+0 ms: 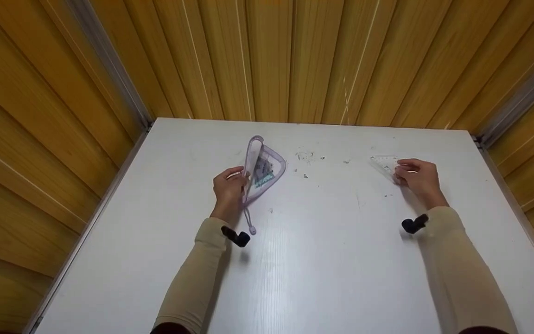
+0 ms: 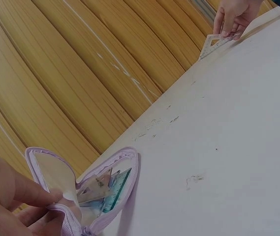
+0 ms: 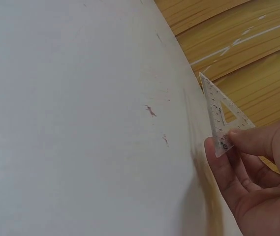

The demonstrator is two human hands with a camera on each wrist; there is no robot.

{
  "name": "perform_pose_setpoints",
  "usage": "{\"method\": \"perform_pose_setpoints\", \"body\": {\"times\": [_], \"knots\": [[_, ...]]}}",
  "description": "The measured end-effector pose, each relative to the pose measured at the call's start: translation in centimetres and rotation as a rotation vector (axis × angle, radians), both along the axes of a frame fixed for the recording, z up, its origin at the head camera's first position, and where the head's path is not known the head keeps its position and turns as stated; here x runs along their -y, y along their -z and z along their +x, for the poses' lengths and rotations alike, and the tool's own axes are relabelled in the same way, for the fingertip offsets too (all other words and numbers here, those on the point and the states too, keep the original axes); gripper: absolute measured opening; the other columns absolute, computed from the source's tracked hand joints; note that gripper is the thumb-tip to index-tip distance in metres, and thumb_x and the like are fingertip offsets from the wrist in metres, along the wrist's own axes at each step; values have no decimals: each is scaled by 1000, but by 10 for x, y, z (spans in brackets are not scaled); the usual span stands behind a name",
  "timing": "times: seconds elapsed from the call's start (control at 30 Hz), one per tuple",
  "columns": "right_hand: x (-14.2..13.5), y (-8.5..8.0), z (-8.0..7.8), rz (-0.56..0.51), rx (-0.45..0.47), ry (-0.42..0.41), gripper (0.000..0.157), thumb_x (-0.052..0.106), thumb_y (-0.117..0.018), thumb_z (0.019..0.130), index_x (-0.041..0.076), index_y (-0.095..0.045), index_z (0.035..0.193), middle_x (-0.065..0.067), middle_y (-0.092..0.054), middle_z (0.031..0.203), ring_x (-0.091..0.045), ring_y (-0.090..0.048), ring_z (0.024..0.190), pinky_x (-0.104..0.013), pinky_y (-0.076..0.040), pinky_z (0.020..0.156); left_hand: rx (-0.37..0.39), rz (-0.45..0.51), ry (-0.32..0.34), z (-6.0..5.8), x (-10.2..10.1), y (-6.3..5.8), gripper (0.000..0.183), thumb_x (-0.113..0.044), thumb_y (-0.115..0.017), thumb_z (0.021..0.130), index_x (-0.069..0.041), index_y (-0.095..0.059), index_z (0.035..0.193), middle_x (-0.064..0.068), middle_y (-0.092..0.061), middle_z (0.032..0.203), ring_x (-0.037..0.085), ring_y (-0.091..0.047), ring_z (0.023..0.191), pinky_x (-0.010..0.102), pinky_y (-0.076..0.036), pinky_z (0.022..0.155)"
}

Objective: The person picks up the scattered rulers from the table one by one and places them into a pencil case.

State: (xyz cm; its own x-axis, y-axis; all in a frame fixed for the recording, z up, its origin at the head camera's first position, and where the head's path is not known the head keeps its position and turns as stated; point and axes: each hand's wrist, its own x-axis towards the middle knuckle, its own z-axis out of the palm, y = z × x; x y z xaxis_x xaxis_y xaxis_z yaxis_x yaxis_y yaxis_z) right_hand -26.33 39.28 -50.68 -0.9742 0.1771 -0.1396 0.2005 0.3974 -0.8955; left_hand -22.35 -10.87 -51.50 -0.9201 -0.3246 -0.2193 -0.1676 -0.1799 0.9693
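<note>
- One pouch point(image 1: 263, 169), clear with a lilac zip border, stands open on the white table point(image 1: 322, 260), left of centre in the head view.
- Contents of the pouch: a green-edged ruler piece point(image 2: 116, 191) and other flat clear items, seen through the open mouth in the left wrist view.
- The left hand point(image 1: 229, 188) pinches the pouch's near flap, thumb and fingers closed on the lilac edge.
- The right hand point(image 1: 417, 177) pinches a clear set square point(image 3: 222, 115) at one corner; the set square sits at the upper right of the table, well apart from the pouch.
- Bare tabletop lies between the two hands and across the lower half of the head view.
- Wood-panelled walls point(image 1: 295, 55) meet the table's far edge and both side edges.
</note>
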Motion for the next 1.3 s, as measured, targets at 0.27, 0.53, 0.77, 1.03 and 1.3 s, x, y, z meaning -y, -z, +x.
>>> {"method": "perform_pose_setpoints", "body": {"times": [0.27, 0.53, 0.77, 1.03, 1.3], "knots": [[7, -5, -3, -15, 48, 6, 41, 16, -66, 101, 7, -59, 141, -9, -58, 127, -13, -67, 101, -25, -56, 86, 15, 22, 3, 2, 0, -1, 29, 7, -66, 89, -4, -74, 116, 18, -76, 107, 24, -67, 86, 24, -45, 55], [19, -7, -8, -28, 45, -1, 40, 16, -67, 101, 8, -61, 140, -8, -58, 126, -14, -64, 101, -24, -56, 85, 13, 6, -5, 3, 0, -2, 30, 7, -67, 89, -3, -74, 116, 16, -76, 105, 21, -66, 82, 23, -45, 56], [29, -7, -12, -23, 4, -22, 40, 18, -69, 100, 6, -62, 137, -8, -62, 122, -12, -66, 98, -22, -56, 83, -16, -1, 7, 2, 0, 1, 29, 8, -67, 89, -2, -74, 116, 19, -76, 106, 20, -66, 78, 22, -42, 52], [43, -8, -18, -8, 6, -44, 37, 18, -67, 101, 9, -63, 136, -10, -62, 126, -15, -63, 106, -22, -55, 85, 7, -6, -7, 0, -1, 2, 27, 7, -68, 89, -4, -75, 112, 17, -76, 103, 19, -65, 77, 22, -41, 52], [56, -4, -24, -38, 8, -53, 36, 17, -68, 100, 8, -64, 135, -10, -62, 126, -15, -64, 106, -21, -55, 84, 31, -7, -1, 0, -2, 2, 27, 5, -67, 90, -5, -75, 114, 15, -76, 105, 18, -64, 78, 23, -42, 55]]}}
